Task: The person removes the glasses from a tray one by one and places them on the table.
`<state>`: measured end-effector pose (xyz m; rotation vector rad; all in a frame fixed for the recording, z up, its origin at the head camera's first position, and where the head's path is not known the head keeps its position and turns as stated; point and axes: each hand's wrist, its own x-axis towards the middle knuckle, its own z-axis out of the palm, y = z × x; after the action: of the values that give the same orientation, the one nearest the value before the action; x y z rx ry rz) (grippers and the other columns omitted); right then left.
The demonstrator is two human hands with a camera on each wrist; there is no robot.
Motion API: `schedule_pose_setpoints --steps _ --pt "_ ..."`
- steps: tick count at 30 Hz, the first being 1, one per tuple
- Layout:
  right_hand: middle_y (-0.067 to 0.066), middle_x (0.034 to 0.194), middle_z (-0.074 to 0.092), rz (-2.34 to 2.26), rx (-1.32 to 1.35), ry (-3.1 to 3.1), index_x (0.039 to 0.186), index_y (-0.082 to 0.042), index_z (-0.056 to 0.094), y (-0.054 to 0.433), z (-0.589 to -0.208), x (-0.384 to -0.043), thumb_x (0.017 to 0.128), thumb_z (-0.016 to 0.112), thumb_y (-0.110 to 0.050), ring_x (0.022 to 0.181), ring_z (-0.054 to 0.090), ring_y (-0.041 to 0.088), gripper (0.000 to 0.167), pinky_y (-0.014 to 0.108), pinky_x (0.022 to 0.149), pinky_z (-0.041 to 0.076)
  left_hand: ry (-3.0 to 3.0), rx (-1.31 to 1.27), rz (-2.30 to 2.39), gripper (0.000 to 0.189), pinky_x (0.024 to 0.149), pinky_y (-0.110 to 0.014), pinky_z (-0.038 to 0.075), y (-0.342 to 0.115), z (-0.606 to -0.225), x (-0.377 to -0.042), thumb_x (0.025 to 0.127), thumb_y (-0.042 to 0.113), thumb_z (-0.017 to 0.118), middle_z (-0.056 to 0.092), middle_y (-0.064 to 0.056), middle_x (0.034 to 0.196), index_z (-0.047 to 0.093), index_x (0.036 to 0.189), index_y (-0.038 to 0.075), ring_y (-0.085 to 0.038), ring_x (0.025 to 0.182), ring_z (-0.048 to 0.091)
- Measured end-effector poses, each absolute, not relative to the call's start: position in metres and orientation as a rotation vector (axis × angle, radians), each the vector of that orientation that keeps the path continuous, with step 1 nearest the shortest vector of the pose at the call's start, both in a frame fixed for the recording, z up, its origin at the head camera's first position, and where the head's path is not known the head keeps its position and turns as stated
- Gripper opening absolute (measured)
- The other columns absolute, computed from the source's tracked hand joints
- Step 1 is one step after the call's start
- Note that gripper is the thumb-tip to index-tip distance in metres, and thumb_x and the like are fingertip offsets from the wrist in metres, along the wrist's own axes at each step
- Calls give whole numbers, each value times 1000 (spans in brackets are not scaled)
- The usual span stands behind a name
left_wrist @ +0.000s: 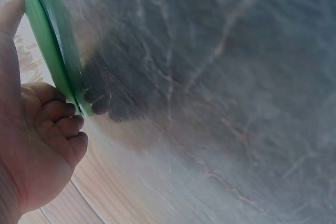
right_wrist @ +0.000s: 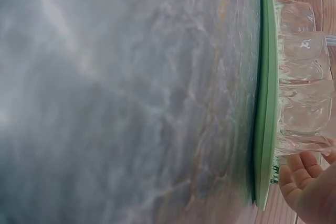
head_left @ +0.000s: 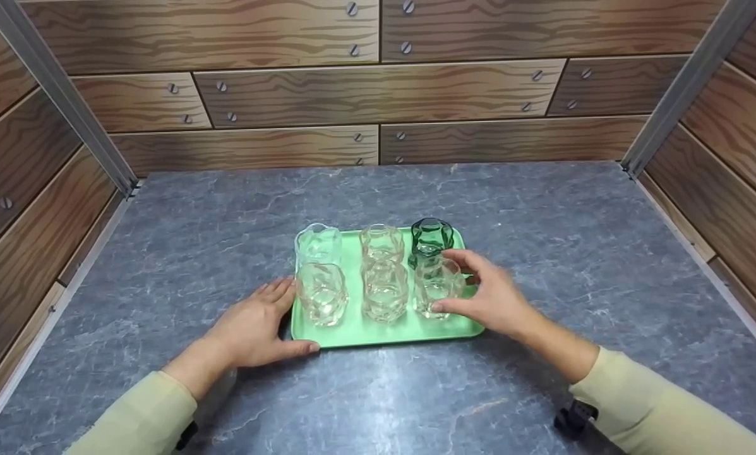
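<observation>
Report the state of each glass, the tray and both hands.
Light green rectangular tray: flat, holding six glasses.
Back left pale blue wavy glass: upright, empty.
Back middle pinkish wavy glass: upright, empty.
Back right dark green wavy glass: upright, looks empty.
Front left clear wavy glass: upright, empty.
Front middle pinkish wavy glass: upright, empty.
Front right clear wavy glass: upright, empty, held.
Left hand: touching the tray.
Right hand: holding the front right glass.

- Tray [head_left: 352,335] on the table [head_left: 378,398]
- Six glasses [head_left: 384,300] on it, three before three
- Left hand [head_left: 254,325] at its left
- Right hand [head_left: 494,297] at the front-right glass [head_left: 429,287]
</observation>
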<state>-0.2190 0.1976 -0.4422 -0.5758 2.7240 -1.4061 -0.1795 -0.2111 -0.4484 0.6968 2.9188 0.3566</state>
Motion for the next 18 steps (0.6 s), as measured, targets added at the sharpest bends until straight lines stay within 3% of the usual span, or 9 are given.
schedule_pose_setpoints --steps 7,18 --pt "10 150 59 -1442 -518 2659 151 -12 53 194 -441 -219 70 101 -36 135 59 32 97 50 118 45 2912 671 361 119 125 -59 32 -211 -448 -180 87 82 63 33 -26 167 34 162 -6 -45 155 31" --pt "12 137 62 -1536 -480 2580 142 -9 53 192 -441 -222 68 102 -22 123 62 30 90 50 111 49 2913 672 350 121 124 -60 31 -210 -448 -181 86 85 62 33 -27 167 34 162 -6 -47 154 32"
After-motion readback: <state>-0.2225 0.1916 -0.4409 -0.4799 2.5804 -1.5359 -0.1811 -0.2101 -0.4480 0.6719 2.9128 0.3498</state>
